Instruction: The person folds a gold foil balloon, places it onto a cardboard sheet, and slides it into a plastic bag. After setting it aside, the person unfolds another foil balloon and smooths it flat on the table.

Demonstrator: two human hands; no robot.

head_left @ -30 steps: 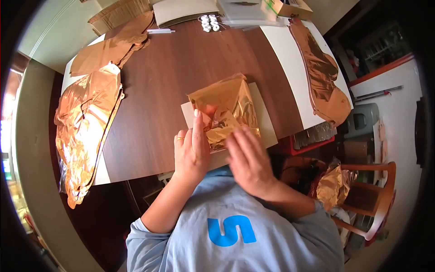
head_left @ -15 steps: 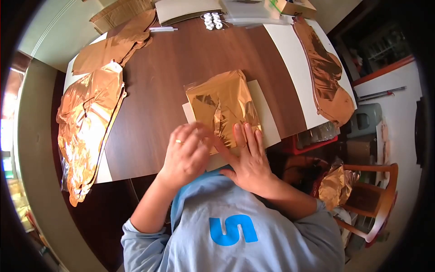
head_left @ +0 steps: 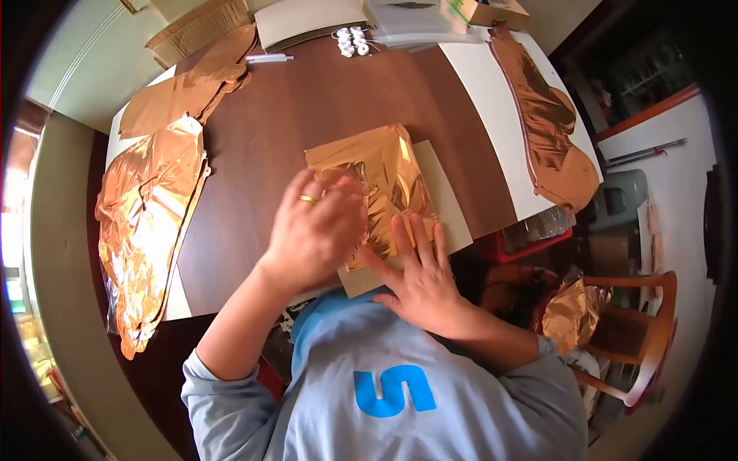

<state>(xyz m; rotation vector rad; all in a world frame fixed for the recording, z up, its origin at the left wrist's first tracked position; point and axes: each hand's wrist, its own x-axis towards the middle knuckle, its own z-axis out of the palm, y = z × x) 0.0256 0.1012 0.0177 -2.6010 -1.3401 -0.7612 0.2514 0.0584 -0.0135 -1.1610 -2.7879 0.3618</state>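
A folded sheet of shiny gold foil (head_left: 384, 173) lies on a pale board (head_left: 444, 196) at the near edge of the table. My right hand (head_left: 430, 284) rests on the foil's lower right part, its fingers spread and flat. Over the foil's left side is my left hand (head_left: 311, 227), with a ring on one finger. Its fingers are curled and blurred by motion, and whatever they may pinch is hidden. Part of the foil's left side is covered by this hand.
Copper-coloured foil pieces (head_left: 150, 219) lie stacked at the left, below brown flat pieces (head_left: 181, 92). Another foil piece (head_left: 544, 115) lies along the right edge. White spools (head_left: 353, 41) sit at the back. A wooden chair (head_left: 626, 338) with crumpled foil (head_left: 575, 315) stands at the right.
My left hand has moved up and slightly left over the foil. The foil's upper left corner has shifted a little left. My right hand stays pressed flat in nearly the same place.
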